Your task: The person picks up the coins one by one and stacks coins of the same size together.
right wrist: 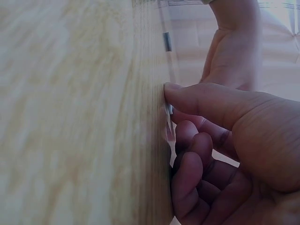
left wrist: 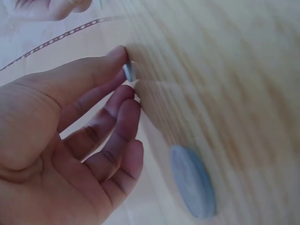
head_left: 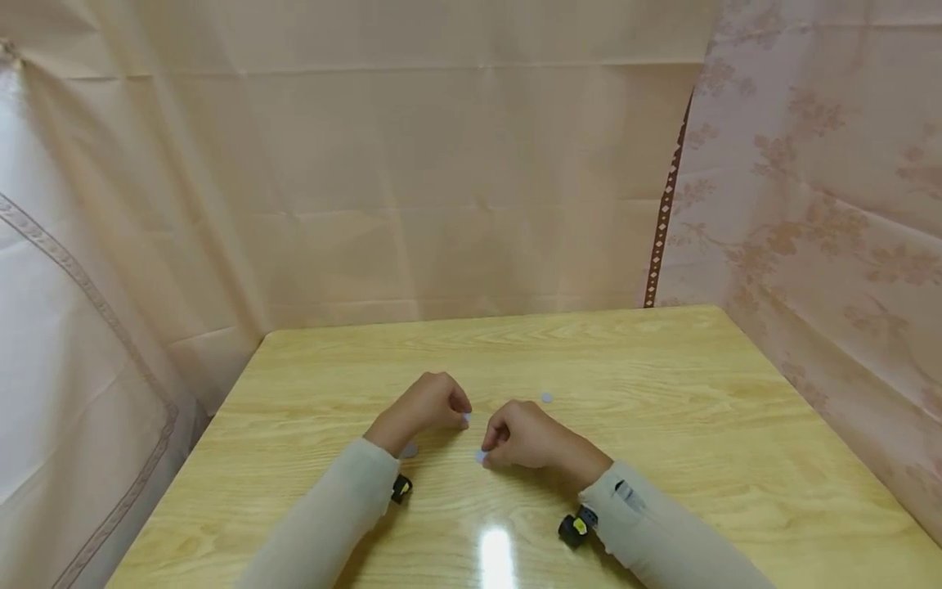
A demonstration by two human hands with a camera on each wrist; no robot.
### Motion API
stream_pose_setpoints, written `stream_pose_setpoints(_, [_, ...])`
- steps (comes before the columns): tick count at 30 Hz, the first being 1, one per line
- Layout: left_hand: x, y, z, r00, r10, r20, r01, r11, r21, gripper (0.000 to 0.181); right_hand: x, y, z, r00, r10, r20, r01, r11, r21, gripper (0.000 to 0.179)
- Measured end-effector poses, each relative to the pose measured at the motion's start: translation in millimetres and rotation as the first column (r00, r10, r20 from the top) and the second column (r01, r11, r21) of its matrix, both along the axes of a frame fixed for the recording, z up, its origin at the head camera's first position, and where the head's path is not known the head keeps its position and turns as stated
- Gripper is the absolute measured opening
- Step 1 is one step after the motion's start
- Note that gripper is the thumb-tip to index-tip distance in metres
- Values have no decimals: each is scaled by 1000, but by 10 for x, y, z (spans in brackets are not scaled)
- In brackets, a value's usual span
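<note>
Over the middle of the table, my left hand (head_left: 427, 402) pinches a small pale disc (head_left: 467, 417) between thumb and forefinger, the other fingers loosely bent. The left wrist view shows that disc edge-on at the fingertips, close to the wood. To its right, my right hand (head_left: 526, 438) has thumb and forefinger on a second pale disc (head_left: 481, 456), right at the tabletop and mostly hidden by the fingers. A thicker blue-grey disc (left wrist: 192, 183), with a line along its edge, lies flat beside the left wrist.
One more pale disc (head_left: 547, 397) lies on the wooden table (head_left: 662, 368) beyond the right hand. Beige curtain (head_left: 456, 180) hangs along the back edge, and flowered cloth (head_left: 832, 204) along the right side. Each sleeve carries a small black wrist camera (head_left: 572, 530).
</note>
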State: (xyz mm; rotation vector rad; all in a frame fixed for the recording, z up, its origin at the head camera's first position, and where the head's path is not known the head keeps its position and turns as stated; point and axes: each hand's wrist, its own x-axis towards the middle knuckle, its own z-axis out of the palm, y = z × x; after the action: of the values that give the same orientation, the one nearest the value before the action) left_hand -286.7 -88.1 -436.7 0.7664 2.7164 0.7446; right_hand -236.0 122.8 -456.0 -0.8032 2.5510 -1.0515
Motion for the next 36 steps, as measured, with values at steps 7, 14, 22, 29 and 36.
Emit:
stream_pose_setpoints(7, [73,-65,-20,997,76,-5,-76,997,-7,15,-18,-4,-33,1000,2,20,-2,1000,-21,9])
stream_pose_setpoints(14, [112,-27,-15,993,73,-89,-79,994,-74,10,-10,3,-20,1000,2,9,-2,1000,-24,9])
stream_pose_setpoints(22, [131,16,12,987,80,-140,-98,987,-125,10,-7,-1,-12,1000,-11,26,11,1000,-14,8])
stream_pose_setpoints(29, [141,28,22,990,80,-113,-92,990,-108,8,-24,11,-12,1000,1,14,0,1000,-22,9])
stream_pose_setpoints(36, [143,5,26,993,88,-83,-92,994,-51,11,-28,16,-28,999,11,37,-10,999,-36,8])
